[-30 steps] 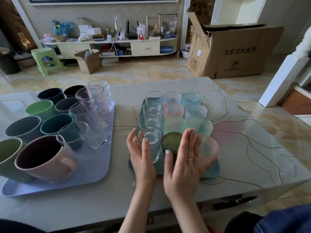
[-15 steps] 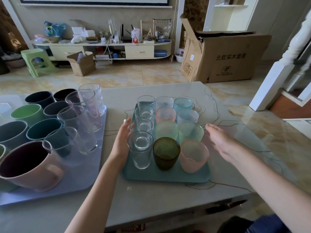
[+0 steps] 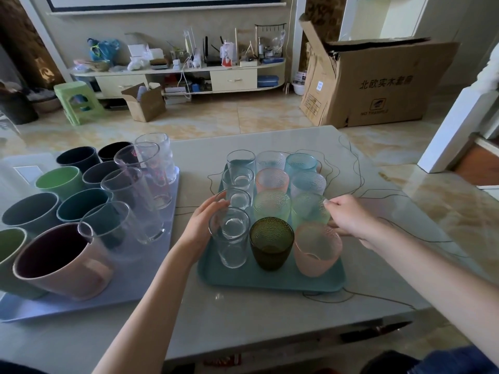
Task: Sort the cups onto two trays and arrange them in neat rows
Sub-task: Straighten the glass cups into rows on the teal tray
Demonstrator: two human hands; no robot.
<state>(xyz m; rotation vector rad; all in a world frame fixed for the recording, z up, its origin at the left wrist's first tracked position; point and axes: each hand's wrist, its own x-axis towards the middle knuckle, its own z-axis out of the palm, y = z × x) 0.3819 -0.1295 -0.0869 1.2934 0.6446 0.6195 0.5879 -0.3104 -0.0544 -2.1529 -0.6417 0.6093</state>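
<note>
Big pale table (image 3: 270,314) fills the lower view, and on it sit two trays side by side. On the left, the lavender tray (image 3: 129,290) carries the larger pieces: a pink mug (image 3: 62,261) nearest the camera, green, teal and dark mugs (image 3: 81,205) in rows behind it, and a line of tall clear tumblers (image 3: 147,174) along the tray's right edge. In the middle, the teal tray (image 3: 270,279) holds the smaller glasses in three columns of four: clear ones on the left, a dark green glass (image 3: 271,242) at the front of the centre column, a frosted pink glass (image 3: 317,249) at the front right, and pastel green, pink and blue textured ones behind. Over to the hands now: the left hand (image 3: 201,225) is at the tray's left side, fingers curved against the front clear glass (image 3: 229,237), touching its side near the rim. The right hand (image 3: 351,220) comes in from the right, fingers loosely bent, fingertips at the rim of the pale green glass (image 3: 309,211) in the right column; whether it actually pinches that rim I cannot tell. Both forearms are bare, reaching in from the bottom edge. Behind the table stand a large cardboard box (image 3: 378,82), a green stool (image 3: 77,102) and a cluttered low cabinet (image 3: 189,79) against the wall.
</note>
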